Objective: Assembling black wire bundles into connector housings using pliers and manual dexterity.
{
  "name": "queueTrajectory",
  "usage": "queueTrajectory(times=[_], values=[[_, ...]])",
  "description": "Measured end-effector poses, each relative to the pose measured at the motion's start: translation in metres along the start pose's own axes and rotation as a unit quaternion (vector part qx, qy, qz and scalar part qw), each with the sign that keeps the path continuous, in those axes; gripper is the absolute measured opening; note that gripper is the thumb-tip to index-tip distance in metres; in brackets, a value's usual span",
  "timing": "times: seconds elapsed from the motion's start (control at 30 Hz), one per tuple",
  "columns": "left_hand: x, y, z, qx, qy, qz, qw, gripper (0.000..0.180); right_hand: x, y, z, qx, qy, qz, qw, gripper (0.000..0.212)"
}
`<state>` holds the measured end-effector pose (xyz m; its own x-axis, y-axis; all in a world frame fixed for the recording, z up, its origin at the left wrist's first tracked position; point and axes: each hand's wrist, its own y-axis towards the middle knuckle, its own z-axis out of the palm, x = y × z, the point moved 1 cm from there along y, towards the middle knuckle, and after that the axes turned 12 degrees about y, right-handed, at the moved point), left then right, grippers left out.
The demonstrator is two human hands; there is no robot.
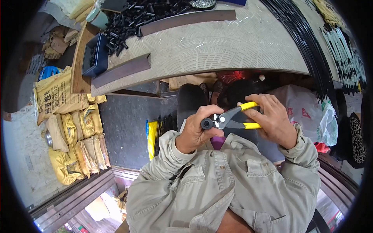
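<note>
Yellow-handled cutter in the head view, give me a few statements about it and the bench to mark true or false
1. The right hand grips the yellow handles of the cutter. True.
2. The left hand holds a small black tube piece at the cutter's jaws. True.
3. The cutter lies on the workbench. False: it is held in the air in front of the person's chest, below the bench edge.
4. The pile of short black tube pieces sits at the far left of the bench. True.
5. The yellow sacks are stacked on the person's right. False: they are on the floor to the left.
</note>
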<state>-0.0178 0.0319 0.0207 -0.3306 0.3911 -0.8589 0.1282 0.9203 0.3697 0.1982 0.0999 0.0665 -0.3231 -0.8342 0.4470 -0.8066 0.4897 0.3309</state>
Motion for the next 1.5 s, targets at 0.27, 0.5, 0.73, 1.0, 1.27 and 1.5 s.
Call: queueTrajectory(times=[0.27, 0.5, 0.73, 1.0, 1.27, 1.5], values=[[-0.004, 0.01, 0.008, -0.131, -0.01, -0.102, 0.986, 0.074, -0.02, 0.001, 0.052, -0.046, 0.197, 0.056, 0.978, 0.017], [0.019, 0.012, 0.002, -0.164, -0.047, -0.055, 0.984, 0.067, -0.046, 0.056, 0.012, -0.089, 0.427, 0.199, 0.877, 0.016], [0.017, 0.026, -0.012, -0.097, -0.067, -0.049, 0.992, 0.064, -0.172, 0.207, -0.007, -0.241, 0.076, 0.171, 0.952, 0.011], [0.037, 0.029, -0.036, -0.097, -0.099, -0.028, 0.99, 0.06, -0.203, 0.286, 0.032, -0.125, -0.13, 0.164, 0.97, 0.02], [0.037, 0.026, -0.044, -0.103, -0.112, -0.027, 0.988, 0.058, -0.188, 0.288, 0.023, -0.149, -0.066, 0.175, 0.971, 0.019], [0.025, 0.011, -0.038, -0.151, -0.109, -0.101, 0.977, 0.058, -0.163, 0.247, 0.024, -0.198, -0.017, 0.153, 0.968, 0.013]])
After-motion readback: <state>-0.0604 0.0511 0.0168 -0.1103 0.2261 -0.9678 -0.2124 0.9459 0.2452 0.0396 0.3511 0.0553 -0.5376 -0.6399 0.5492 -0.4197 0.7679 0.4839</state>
